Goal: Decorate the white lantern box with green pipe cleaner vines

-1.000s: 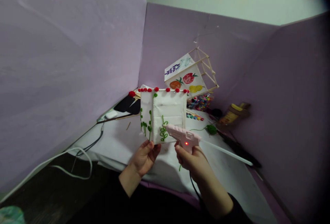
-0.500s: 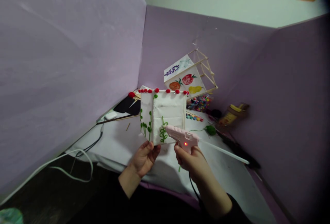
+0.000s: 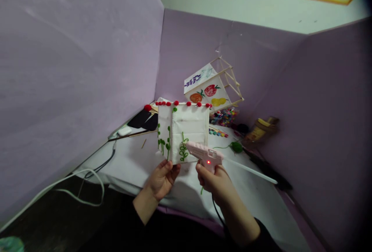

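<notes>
A white box-shaped craft piece with red pompoms along its top edge and green yarn plant shapes on its sides stands upright above the table. My left hand pinches its lower edge between thumb and fingers. A pink glue gun with a lit red light is in my right hand. Its nozzle is at the green looped yarn on the front face; whether it touches is unclear. A long white glue stick sticks out of the gun's back.
Behind leans a wooden-stick frame with fruit paintings. Colourful beads, green yarn and a yellow-lidded jar lie right. Black phones and cables are left on the white-covered table. Purple panels surround it.
The camera view has shifted slightly. Both hands, the craft piece and the glue gun keep nearly the same positions relative to each other.
</notes>
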`<state>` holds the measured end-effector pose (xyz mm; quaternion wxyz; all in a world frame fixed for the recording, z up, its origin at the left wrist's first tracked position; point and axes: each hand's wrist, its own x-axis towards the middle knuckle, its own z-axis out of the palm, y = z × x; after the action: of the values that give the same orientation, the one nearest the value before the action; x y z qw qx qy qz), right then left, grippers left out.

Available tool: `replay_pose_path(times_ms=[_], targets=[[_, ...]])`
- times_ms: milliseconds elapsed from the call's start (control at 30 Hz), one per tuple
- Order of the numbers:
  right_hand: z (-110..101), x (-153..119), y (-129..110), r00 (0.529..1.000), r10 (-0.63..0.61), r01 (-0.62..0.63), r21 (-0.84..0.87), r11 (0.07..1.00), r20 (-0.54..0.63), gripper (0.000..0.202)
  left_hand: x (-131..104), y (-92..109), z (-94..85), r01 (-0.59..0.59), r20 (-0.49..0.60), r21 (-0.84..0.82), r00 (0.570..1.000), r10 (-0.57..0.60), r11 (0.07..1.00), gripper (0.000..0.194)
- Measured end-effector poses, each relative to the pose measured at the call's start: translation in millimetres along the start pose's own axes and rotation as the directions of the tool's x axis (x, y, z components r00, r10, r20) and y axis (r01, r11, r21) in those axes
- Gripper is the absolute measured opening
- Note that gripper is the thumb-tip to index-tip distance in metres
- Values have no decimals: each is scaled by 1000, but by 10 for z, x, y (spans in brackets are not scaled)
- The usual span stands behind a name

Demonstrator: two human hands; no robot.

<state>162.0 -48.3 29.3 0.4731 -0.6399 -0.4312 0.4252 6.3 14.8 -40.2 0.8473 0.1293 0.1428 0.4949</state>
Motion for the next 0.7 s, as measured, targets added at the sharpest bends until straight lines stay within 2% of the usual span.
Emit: replay_pose_path(times_ms=[700], targets=[[42,-19,-9,998,-22,24,27,999,-62,29,-7,7,32,-15,-22,-1,1000,15,1000,10]])
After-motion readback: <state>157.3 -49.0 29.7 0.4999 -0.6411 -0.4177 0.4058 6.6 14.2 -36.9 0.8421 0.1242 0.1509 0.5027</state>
